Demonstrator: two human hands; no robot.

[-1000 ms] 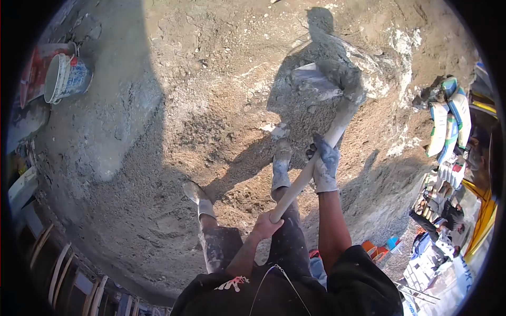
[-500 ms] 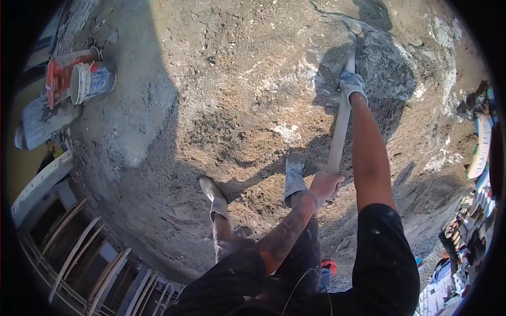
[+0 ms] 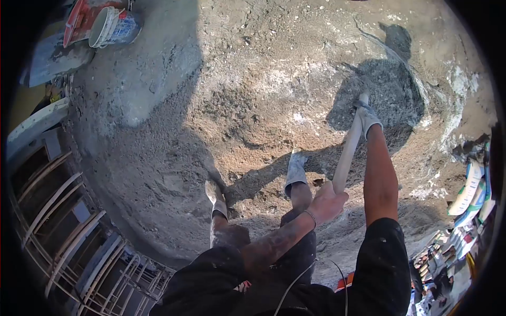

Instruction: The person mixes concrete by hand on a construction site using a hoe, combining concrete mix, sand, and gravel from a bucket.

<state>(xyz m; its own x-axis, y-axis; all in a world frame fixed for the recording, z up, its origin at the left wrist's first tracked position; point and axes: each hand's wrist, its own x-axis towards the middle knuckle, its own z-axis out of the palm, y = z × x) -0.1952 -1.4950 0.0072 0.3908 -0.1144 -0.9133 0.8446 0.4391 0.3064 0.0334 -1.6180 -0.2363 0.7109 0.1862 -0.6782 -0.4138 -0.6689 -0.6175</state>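
My left hand (image 3: pixel 328 201), bare and with a band at the wrist, is closed around the near end of a long pale handle (image 3: pixel 348 156). Farther along, my right hand (image 3: pixel 367 115), in a grey-white glove, wraps the same long-handled tool near its far end. The handle slants away from me over rough grey-brown ground. Its far end meets a dark shadowed patch of gravelly mix (image 3: pixel 387 87); the tool's head cannot be made out there.
My boots (image 3: pixel 296 171) stand on the gritty ground. A white-rimmed bucket (image 3: pixel 117 27) and a red container (image 3: pixel 79 21) are at upper left. Curved metal frames (image 3: pixel 58 210) line the lower left. Filled sacks (image 3: pixel 468 189) lie at right, above scattered debris (image 3: pixel 440 268).
Both hands still hold the tool. My gloved right hand and the tool's far end have come back toward me. The view has shifted, so the bucket sits higher and the sacks show more.
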